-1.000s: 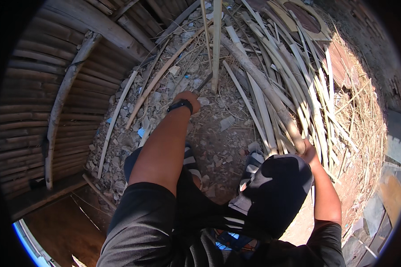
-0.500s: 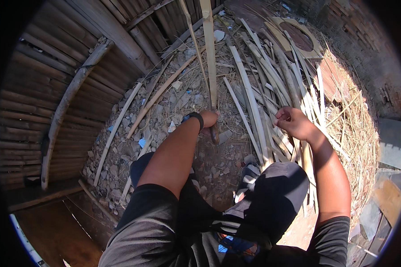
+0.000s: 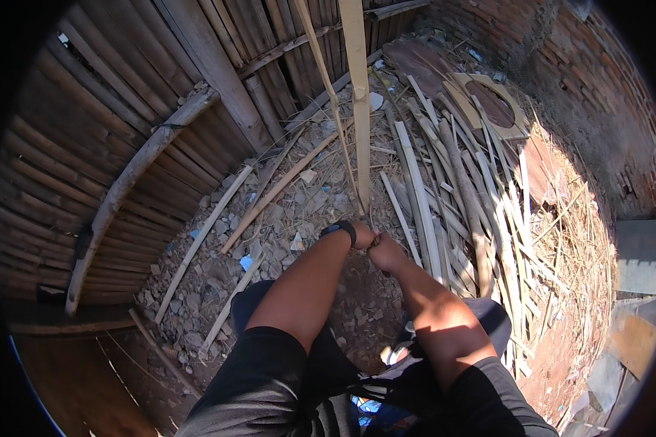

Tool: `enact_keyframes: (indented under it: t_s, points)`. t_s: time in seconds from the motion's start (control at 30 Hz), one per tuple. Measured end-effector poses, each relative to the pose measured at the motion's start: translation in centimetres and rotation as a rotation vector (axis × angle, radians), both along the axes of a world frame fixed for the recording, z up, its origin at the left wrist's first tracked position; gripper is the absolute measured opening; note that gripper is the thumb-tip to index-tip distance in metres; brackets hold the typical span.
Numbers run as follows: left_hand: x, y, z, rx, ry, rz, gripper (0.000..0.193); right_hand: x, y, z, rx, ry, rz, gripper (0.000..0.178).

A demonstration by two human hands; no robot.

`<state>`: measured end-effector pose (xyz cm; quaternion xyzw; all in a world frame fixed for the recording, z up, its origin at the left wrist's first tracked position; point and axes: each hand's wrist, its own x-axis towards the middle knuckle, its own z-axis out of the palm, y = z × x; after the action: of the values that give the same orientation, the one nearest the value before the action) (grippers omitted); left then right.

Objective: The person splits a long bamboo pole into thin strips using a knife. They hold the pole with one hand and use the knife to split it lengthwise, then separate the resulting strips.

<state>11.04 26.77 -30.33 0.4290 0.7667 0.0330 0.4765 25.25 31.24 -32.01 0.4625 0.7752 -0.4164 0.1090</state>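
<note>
A long pale bamboo strip (image 3: 361,109) rises away from me, with a thinner bamboo strip (image 3: 328,87) slanting beside it on the left. Both converge at their lower ends by my left hand (image 3: 362,233), which is closed around the wide strip's lower end and wears a dark wristband (image 3: 345,230). Pressed close against it on the right is my right hand (image 3: 386,253), its fingers curled closed. Whatever lies within the right fingers is hidden by the two hands.
A heap of bamboo strips (image 3: 444,197) lies to the right, beside dry straw (image 3: 576,247). Rubble (image 3: 219,255) with loose sticks covers the ground at left. A bamboo-slat wall (image 3: 58,197) bounds the left, a brick wall (image 3: 598,87) the far right. A board with a round hole (image 3: 488,105) lies behind.
My right hand has come from over the strip heap leftward to my left hand and closed. The view has shifted, and the brown curved end below my left hand no longer shows.
</note>
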Motion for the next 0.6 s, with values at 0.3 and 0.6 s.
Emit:
enact_keyframes:
  t_s: [0.3, 0.6]
  points:
    - [-9.1, -3.7, 12.9, 0.977, -0.001, 0.969, 0.078, 2.3, -0.3, 1.5, 0.279, -0.023, 0.160, 0.048]
    - [-7.5, -5.7, 14.8, 1.394, -0.046, 0.914, 0.062, 2.1, -1.8, 3.0, 0.321, -0.037, 0.327, 0.045]
